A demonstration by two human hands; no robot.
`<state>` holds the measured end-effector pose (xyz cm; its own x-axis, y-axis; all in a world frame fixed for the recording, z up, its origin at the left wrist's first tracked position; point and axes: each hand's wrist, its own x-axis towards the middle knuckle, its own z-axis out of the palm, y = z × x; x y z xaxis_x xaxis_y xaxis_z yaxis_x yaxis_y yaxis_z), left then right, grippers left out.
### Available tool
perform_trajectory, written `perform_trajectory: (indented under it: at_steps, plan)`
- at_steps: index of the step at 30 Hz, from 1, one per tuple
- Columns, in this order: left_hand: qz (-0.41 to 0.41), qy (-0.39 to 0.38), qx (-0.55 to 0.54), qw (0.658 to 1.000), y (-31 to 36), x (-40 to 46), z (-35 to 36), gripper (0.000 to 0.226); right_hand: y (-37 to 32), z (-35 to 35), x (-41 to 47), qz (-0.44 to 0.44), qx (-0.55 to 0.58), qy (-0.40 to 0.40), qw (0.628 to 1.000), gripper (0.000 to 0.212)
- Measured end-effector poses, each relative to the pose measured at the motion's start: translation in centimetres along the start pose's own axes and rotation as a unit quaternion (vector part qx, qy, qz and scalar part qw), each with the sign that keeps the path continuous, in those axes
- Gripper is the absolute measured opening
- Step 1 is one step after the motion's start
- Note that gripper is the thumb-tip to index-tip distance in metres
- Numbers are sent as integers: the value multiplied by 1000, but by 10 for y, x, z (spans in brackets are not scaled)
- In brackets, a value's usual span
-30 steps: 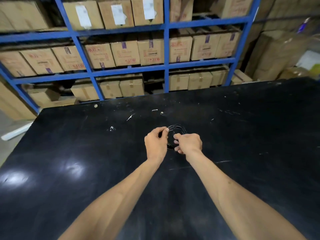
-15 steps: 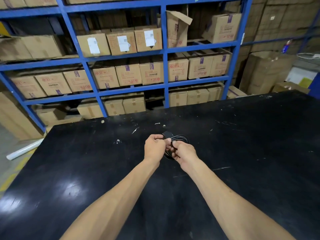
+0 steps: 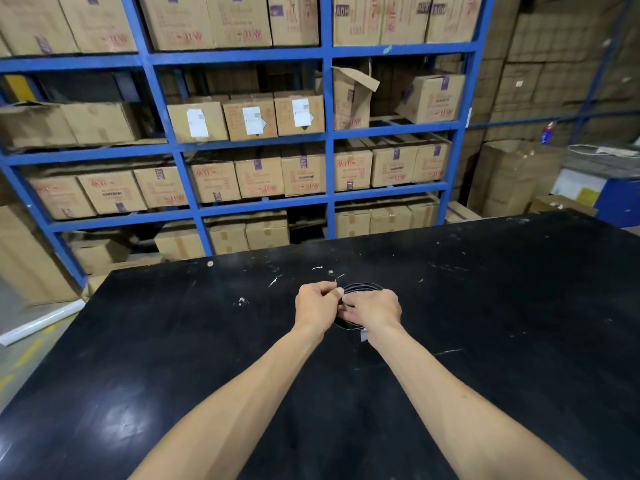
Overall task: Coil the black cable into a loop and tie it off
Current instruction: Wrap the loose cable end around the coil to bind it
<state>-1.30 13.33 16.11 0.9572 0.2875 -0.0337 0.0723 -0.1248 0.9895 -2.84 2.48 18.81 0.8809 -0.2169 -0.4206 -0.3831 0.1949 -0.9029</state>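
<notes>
A thin black cable [image 3: 362, 288] is coiled into a small loop and held just above the black table [image 3: 502, 323]. My right hand [image 3: 375, 311] grips the near side of the coil and covers most of it. My left hand [image 3: 317, 303] pinches the coil's left edge, with a thin white tie end [image 3: 340, 276] sticking up from its fingertips. A small grey connector [image 3: 363, 335] hangs below my right wrist. The lower arc of the loop shows between my two hands.
White specks and scuff marks [image 3: 275, 280] dot the table beyond my hands. Past the table's far edge stands a blue shelving rack [image 3: 327, 199] full of cardboard boxes. More boxes [image 3: 512, 174] are stacked at the right, and a white roll [image 3: 38, 322] lies on the floor at left.
The camera has tilted up, showing more shelving. My hands stay together on the coil. A white tie end now sticks up at my left fingertips, and the connector hangs below my right wrist.
</notes>
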Motion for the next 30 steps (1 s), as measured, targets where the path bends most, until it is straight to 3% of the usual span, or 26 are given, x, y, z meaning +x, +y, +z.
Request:
perform_trajectory:
  at_steps: [4,7,10,14,15,18,21,24,27,30]
  plan:
    - [31,-28,9,999,8,-1,-10,20,-4,-7,-10,46,145,-41,988,11]
    - [61,-38,34,997,9,-4,-14,20,-5,-11,-14,46,176,-48,982,13]
    - [80,-39,59,994,6,-10,-18,19,-4,-12,-19,-14,100,-51,994,15]
    - [80,-49,64,994,8,-10,-22,21,-3,-12,-22,-139,-131,-49,980,25]
    - [80,-60,65,993,9,-10,-23,21,-3,-13,-23,-186,-225,-40,956,29]
    - [85,-70,81,991,13,-8,-27,21,-6,-17,-26,-333,-450,2,828,28]
    - [86,-76,82,990,17,-6,-31,20,-14,-23,-26,-410,-567,17,714,26]
    - [95,-98,92,986,23,-4,-34,21,-22,-27,-24,-454,-628,3,633,32]
    - [104,-110,115,982,29,-2,-36,21,-28,-29,-23,-478,-662,-6,577,36]
    - [101,-117,104,982,33,-4,-37,20,-35,-30,-23,-481,-639,-23,599,33]
